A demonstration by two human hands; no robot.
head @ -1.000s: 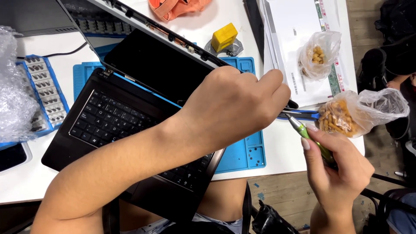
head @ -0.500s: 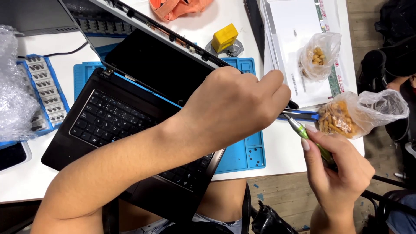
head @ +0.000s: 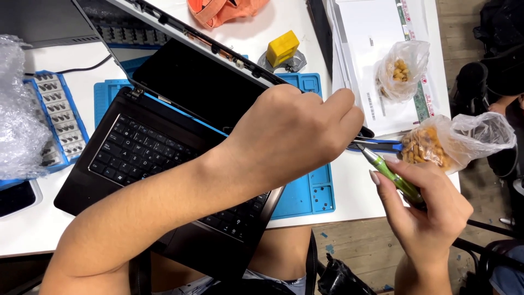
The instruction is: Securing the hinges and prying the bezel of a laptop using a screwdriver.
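Change: nothing has moved; both hands stay put.
Left hand (head: 295, 136): fingers closed on the laptop (head: 164, 147) lid's corner.
Right hand (head: 426, 210): fingers gripping green screwdriver (head: 390, 176), tip toward the hinge.

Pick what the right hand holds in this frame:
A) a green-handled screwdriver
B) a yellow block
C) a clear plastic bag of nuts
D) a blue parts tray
A: the right hand grips a green-handled screwdriver, its tip aimed at the black laptop's corner under the left hand.
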